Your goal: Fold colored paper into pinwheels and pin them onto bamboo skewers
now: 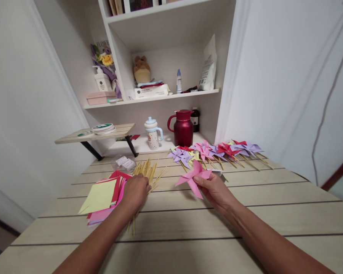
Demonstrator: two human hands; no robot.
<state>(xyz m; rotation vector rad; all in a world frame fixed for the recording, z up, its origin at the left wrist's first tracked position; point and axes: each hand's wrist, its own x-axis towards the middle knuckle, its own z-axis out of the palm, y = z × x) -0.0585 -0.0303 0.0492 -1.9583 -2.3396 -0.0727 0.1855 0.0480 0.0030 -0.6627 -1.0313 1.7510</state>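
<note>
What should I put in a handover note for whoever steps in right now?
Left hand: down on the wooden sticks, next to the paper stack.
Right hand: holds a folded pink pinwheel, no stick on it.
Done: a row of finished pinwheels on sticks lies at the table's far edge.
Left: the pink one likely needs its stick; plenty of paper and sticks remain.

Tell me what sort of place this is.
Probably a home craft corner: a wooden table with finished paper pinwheels, and white shelves holding a plush toy and red thermos jug.
</note>
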